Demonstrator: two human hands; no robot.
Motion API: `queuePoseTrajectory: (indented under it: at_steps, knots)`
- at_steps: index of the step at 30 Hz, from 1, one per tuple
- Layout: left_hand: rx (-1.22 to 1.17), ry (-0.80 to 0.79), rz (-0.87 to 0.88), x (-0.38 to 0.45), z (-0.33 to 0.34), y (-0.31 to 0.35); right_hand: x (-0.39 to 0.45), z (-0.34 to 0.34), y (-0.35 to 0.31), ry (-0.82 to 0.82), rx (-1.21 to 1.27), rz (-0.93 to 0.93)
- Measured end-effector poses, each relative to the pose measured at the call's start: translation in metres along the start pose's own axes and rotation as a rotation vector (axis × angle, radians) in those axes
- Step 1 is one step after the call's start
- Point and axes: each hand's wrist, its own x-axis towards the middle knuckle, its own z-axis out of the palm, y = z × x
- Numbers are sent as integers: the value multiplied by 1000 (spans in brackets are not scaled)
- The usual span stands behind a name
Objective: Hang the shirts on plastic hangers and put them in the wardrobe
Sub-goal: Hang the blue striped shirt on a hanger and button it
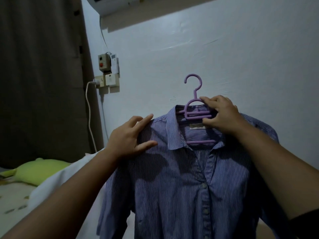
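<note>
Settling the shirt point(181, 178) squarely on the hanger point(196, 114) looks like the step in hand, and it needs both shoulders seated evenly before anything goes to a wardrobe, which is not in view.

At the lower left of the frame a green pillow point(39, 171) lies on the bed point(12, 195). Moving right, the left hand point(128, 137) sits at centre-left, fingers spread and fairly straight over the shirt's shoulder, thumb on the front below the collar; it presses or smooths rather than clenches. I would draw that shoulder seam outward until it caps the hanger's arm, hidden here under the cloth.

At centre the shirt hangs front toward the camera, collar up, hem running off the bottom edge, so its long axis is near vertical. The hanger's hook points up, its opening facing left.

Right of centre, the right hand point(220, 114) pinches the hanger's neck bars between fingertips and thumb, carrying the weight. Keeping that hold level should stop the far shoulder slipping off.
</note>
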Motion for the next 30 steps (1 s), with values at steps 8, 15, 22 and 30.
queuePoseTrajectory:
  at_steps: [8,15,22,30]
  knots:
    - [190,-58,62,6,-2,-4,14,27,-10,1,46,51]
    - [127,-31,-11,-9,8,-30,32,61,-20,-56,95,43]
    - [217,-66,-208,-36,11,-73,58,132,-54,-72,35,54]
    - [291,-101,-675,-85,-2,-151,62,253,-125,-225,258,191]
